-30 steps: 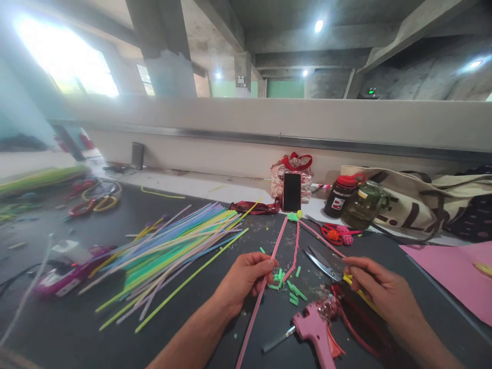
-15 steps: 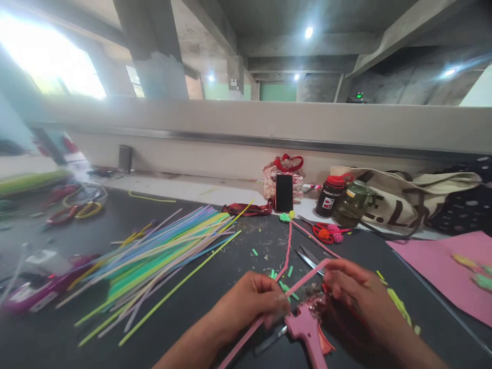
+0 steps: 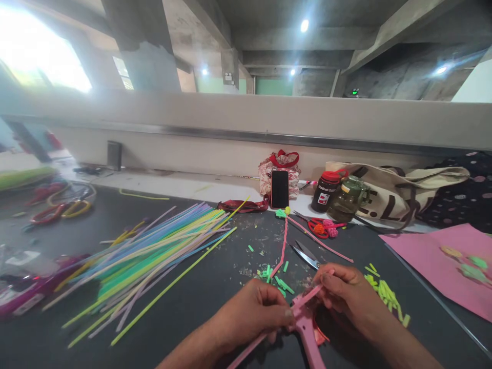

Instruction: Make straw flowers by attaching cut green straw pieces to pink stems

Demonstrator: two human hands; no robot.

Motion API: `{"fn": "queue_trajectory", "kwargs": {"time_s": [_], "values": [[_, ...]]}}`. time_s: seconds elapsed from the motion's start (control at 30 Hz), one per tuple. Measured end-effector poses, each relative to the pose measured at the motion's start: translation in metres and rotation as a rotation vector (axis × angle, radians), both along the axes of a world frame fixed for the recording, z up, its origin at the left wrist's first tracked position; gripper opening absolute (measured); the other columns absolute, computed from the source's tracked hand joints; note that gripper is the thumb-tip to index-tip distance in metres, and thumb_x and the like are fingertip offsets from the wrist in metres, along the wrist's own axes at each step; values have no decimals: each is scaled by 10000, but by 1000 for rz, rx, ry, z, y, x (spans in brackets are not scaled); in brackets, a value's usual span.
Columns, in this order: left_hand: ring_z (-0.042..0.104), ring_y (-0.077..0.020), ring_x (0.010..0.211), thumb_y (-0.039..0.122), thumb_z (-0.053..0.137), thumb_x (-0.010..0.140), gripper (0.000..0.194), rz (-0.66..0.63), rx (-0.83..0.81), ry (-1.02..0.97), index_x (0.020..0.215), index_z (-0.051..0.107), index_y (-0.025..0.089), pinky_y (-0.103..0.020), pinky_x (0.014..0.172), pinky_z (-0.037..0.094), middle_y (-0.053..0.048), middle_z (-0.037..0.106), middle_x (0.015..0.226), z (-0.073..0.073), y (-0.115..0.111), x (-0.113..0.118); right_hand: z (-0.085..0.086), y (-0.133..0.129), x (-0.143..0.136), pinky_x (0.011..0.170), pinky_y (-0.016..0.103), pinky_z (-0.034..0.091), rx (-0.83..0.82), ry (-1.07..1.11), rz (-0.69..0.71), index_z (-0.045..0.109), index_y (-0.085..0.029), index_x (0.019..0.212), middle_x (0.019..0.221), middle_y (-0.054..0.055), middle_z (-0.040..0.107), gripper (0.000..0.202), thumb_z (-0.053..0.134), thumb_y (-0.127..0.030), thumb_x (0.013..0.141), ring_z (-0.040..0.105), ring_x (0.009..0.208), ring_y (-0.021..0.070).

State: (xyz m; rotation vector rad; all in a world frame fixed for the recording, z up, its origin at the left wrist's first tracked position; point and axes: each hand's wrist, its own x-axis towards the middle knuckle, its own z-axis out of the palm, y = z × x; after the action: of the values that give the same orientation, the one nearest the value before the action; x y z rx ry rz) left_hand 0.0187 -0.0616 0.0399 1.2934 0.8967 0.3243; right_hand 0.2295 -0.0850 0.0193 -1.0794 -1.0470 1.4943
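Both my hands grip one pink straw (image 3: 307, 297) low in the middle of the view. My left hand (image 3: 253, 312) pinches it near its middle, and its long end runs down past my wrist. My right hand (image 3: 346, 294) pinches the straw's upper end. A pink glue gun (image 3: 307, 333) lies on the dark table (image 3: 215, 287) right under my hands. Open scissors (image 3: 305, 254) rest just beyond my right hand. Small green straw bits (image 3: 282, 282) are scattered ahead of my fingers, and yellow-green cut pieces (image 3: 384, 292) lie to the right.
A big fan of coloured straws (image 3: 154, 251) covers the left half of the table. A phone (image 3: 280, 189) leans on a patterned pouch at the back, with two jars (image 3: 338, 195), red scissors (image 3: 319, 228) and a cloth bag (image 3: 400, 195). Pink paper (image 3: 442, 261) lies at right.
My right hand let go of the scissors, which now lie on the table, and took the pink straw's upper end. Both hands drew nearer me, above the glue gun. The view shifted right.
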Motion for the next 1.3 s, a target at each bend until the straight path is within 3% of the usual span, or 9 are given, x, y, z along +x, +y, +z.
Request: {"fn": "queue_trajectory", "kwargs": {"time_s": [0.23,0.37,0.5,0.77,0.97,1.17,1.3], "values": [[399,-49,378,342,674,600,226,-15,-20,-100,647,637,123,-175,397,260,40,507,447,-4,2,-4,-2,0,-1,331,147,196,-122,97,44,623,-134,671,476,-19,534,278,693,-402,680,405,349,46],[416,-52,385,330,644,639,210,-20,-10,-83,655,638,121,-171,399,261,36,510,448,-4,0,-3,1,3,3,338,127,218,-114,116,-42,624,-132,687,507,-19,537,215,725,-321,671,419,380,38],[365,-49,358,358,649,632,230,73,-7,-31,656,634,130,-178,390,242,46,500,421,-2,5,-7,6,9,18,336,114,238,-56,147,-191,615,-136,672,497,-42,489,208,741,-302,660,371,382,23],[410,-70,415,379,603,663,250,223,244,77,658,624,130,-184,438,270,38,506,440,-10,20,-14,6,17,29,319,140,281,-29,197,-302,660,-144,721,578,-14,532,221,704,-356,676,398,419,51],[425,-79,439,410,562,693,297,209,328,101,724,641,126,-188,445,282,29,521,474,-20,22,-17,5,17,26,319,149,289,-11,172,-321,672,-142,745,602,1,546,262,675,-400,697,415,446,65],[419,-78,430,424,556,696,305,207,291,72,727,629,130,-190,428,273,29,521,482,-20,21,-16,4,13,23,345,114,297,-22,87,-319,659,-151,755,573,-26,537,209,771,-260,617,410,431,37],[422,-77,437,393,544,706,286,182,318,100,729,638,124,-187,431,273,25,528,481,-17,20,-16,3,10,18,353,127,326,-53,34,-318,666,-151,816,571,-13,568,283,782,-289,598,458,423,51]]}}
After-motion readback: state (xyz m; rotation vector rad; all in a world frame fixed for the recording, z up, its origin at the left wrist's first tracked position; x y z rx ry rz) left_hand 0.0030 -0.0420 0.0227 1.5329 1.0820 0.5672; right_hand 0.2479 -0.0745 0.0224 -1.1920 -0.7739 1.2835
